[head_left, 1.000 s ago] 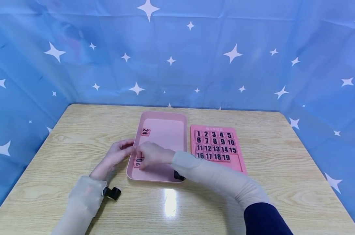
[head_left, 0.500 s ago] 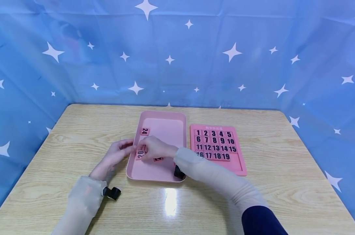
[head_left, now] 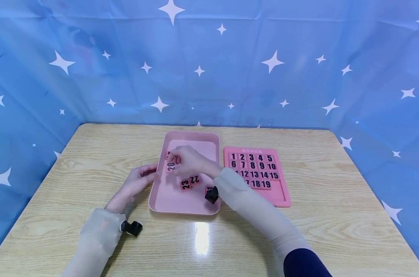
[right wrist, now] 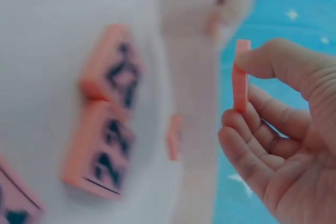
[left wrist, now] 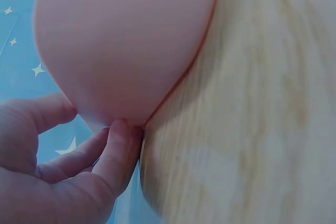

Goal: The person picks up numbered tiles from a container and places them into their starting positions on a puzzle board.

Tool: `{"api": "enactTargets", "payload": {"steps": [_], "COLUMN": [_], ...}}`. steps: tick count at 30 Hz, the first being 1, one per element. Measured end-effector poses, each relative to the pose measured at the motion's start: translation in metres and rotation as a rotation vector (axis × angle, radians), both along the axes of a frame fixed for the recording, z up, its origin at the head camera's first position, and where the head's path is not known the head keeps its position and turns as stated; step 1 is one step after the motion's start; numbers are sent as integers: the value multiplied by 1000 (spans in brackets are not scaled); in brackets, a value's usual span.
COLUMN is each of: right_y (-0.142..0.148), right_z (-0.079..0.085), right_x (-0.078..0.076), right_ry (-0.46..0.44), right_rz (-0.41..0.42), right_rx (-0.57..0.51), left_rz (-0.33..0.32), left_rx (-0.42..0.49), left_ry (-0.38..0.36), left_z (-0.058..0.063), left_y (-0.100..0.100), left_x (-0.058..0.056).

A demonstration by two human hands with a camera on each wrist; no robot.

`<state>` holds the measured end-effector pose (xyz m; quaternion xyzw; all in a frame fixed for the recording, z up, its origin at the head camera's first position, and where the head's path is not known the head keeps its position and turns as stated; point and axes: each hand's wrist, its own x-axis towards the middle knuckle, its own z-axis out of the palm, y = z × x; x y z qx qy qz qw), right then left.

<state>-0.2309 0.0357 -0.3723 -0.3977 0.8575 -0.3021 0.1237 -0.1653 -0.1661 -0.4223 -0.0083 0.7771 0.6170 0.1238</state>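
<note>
My right hand (head_left: 188,159) pinches a pink number tile (right wrist: 240,74) marked 20 between thumb and fingers, raised over the left side of a pink tray (head_left: 206,144). In the right wrist view the tile stands edge-on. Flat in the tray lie tile 23 (head_left: 185,185) and tile 22 (head_left: 194,180), side by side. Another tile (head_left: 208,189) is partly hidden by the right wrist's black camera, and tile 24 (head_left: 167,155) mostly by the right hand. My left hand (head_left: 138,181) holds the tray's left wall, fingertips at its edge (left wrist: 118,135).
Right of the tray lies a pink number puzzle board (head_left: 283,192), with rows of tiles from 1 to 19; the right forearm overlaps its lower left. Both sit on a wooden table (head_left: 334,215), backed by a blue star-patterned curtain (head_left: 209,50).
My right hand has lifted tile 20 and moved it up and slightly right from the tray's lower left. Tiles 22 and 23 have come into view. The left hand stays put.
</note>
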Motion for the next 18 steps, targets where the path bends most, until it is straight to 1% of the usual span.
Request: {"api": "enactTargets", "payload": {"steps": [2,4,8,13,15,18], "right_y": [6,14,31,57,68,87], "right_z": [7,14,23,30,32,38], "right_x": [-1,-1,1,2,3,7], "right_ry": [2,-13,-36,0,10,5], "right_rz": [-1,-11,-39,-50,-68,-113], "right_rx": [-21,-42,-91,-183,-195,-184], "left_rz": [0,1,2,1,1,-2], "left_rx": [2,2,-2,-3,-5,1], "left_ry": [2,3,2,-9,-8,6], "left_z": [0,0,-1,-3,-2,-2], "left_y": [0,0,0,0,0,1], "left_x": [0,0,0,-1,0,0]}}
